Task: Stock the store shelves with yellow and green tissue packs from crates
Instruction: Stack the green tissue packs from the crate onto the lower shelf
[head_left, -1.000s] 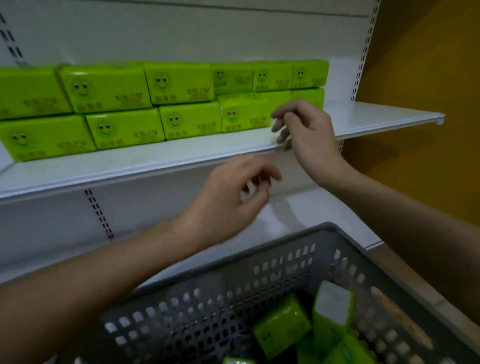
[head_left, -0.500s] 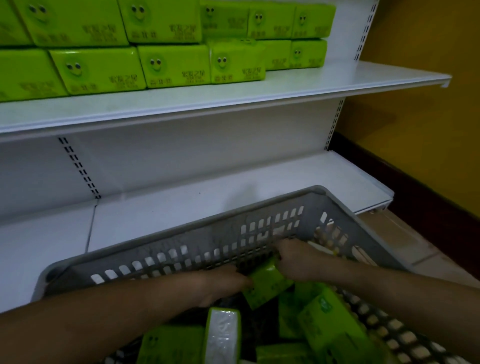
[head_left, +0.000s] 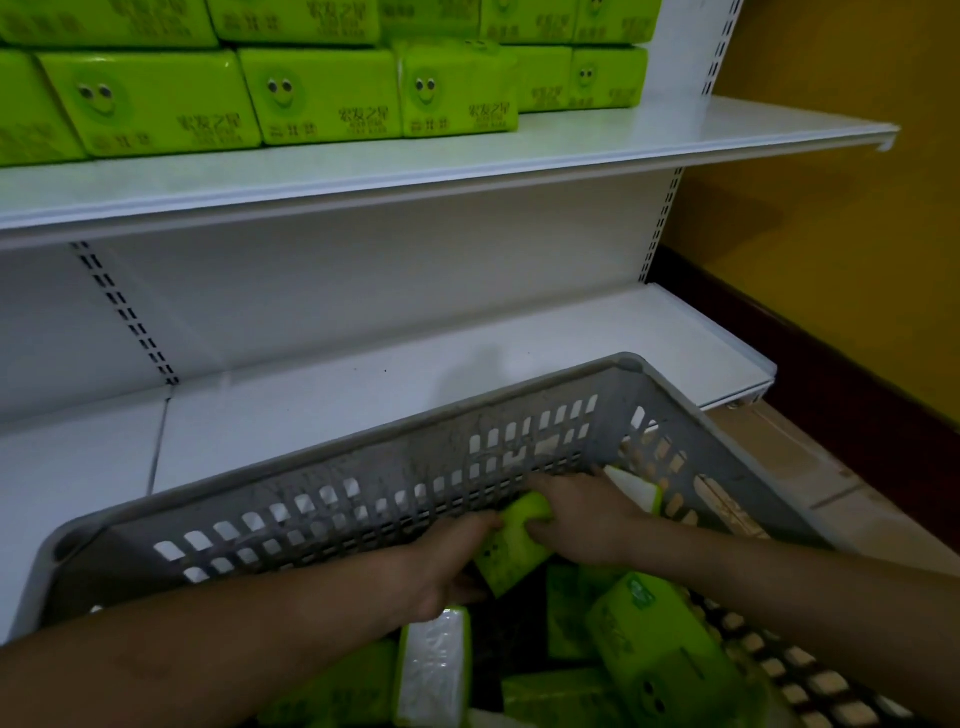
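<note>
Both my hands are down inside the grey perforated crate (head_left: 332, 470), near its far wall. Between them sits one green tissue pack (head_left: 511, 545), tilted; my left hand (head_left: 449, 558) grips its left side and my right hand (head_left: 584, 522) grips its right end. Several more green packs (head_left: 660, 654) lie loose in the crate below. On the upper shelf (head_left: 597, 140) stand two layers of green packs with smiley faces (head_left: 322, 96).
The white lower shelf (head_left: 363, 395) runs behind the crate. An orange wall with a dark skirting (head_left: 831, 364) closes the right side. Tiled floor (head_left: 810, 467) shows beyond the crate's right corner.
A second ago both hands were up at the upper shelf's front edge. They dropped into the crate and now hold one green pack between them, slightly raised.
</note>
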